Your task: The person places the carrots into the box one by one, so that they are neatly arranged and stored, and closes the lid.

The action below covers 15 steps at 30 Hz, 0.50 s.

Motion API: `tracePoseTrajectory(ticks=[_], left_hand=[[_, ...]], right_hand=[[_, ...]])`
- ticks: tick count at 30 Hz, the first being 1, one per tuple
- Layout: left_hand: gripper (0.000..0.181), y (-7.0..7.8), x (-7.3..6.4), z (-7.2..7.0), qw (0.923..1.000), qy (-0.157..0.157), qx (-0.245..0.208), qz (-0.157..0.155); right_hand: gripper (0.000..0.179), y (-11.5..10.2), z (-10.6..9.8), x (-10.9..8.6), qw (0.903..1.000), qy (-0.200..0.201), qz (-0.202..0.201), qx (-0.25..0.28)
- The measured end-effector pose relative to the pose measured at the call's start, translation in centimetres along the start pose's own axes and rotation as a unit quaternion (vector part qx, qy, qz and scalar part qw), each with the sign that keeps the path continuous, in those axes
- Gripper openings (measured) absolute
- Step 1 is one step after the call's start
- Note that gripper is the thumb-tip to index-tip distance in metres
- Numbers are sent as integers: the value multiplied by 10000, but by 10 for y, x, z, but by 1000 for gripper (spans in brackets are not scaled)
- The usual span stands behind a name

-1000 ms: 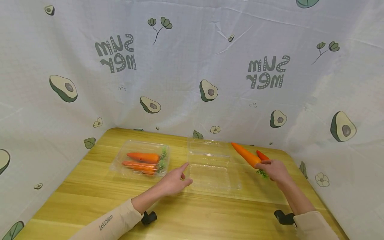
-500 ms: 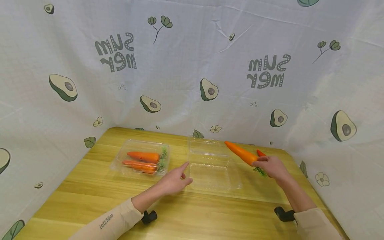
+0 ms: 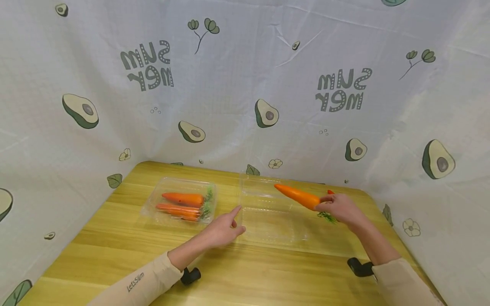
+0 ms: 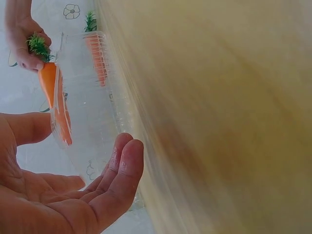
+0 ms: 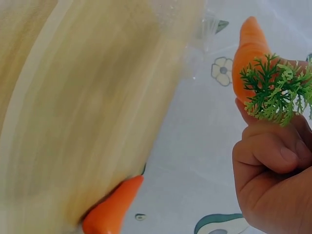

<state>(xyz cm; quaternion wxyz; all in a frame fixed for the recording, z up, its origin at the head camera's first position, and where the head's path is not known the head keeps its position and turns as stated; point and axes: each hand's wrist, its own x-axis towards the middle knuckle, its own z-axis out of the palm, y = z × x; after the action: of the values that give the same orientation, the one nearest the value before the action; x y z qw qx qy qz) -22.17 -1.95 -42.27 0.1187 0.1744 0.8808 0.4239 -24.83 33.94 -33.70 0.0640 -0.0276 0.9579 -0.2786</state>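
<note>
My right hand point(image 3: 340, 208) pinches an orange carrot point(image 3: 296, 196) by its thick end, near the green leaves point(image 5: 278, 90). The carrot points left in the head view, its tip raised above an open clear plastic box point(image 3: 268, 240). Beside that box's left edge rests my left hand point(image 3: 222, 231), index finger and thumb stretched toward it. In the left wrist view a straight digit point(image 4: 34, 127) meets the box's edge, while other fingers point(image 4: 124, 170) bend loosely; nothing is held. A second carrot point(image 5: 113, 209) lies on the table by my right hand, mostly hidden behind it in the head view.
Left of the open box stands a clear box point(image 3: 153, 212) containing carrots with green leaves. The wooden table point(image 3: 245, 280) ends at a white curtain point(image 3: 229, 85) printed with avocados. Black wrist mounts point(image 3: 190, 276) sit under both forearms.
The right hand has moved left with the carrot, bringing it from beside the open box to over its right part; the carrot now lies flatter. The left hand has stayed still.
</note>
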Motion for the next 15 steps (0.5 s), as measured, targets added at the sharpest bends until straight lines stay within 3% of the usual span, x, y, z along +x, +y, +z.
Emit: tracePoseTrajectory(ticks=[10, 15], left_hand=[[75, 0, 0, -1, 10000, -20, 40, -19], [75, 1, 0, -2, 10000, -34, -10, -1]], right_hand=[[56, -16, 6, 7, 9993, -241, -262, -114], [50, -22, 14, 12, 9987, -393, -294, 155]])
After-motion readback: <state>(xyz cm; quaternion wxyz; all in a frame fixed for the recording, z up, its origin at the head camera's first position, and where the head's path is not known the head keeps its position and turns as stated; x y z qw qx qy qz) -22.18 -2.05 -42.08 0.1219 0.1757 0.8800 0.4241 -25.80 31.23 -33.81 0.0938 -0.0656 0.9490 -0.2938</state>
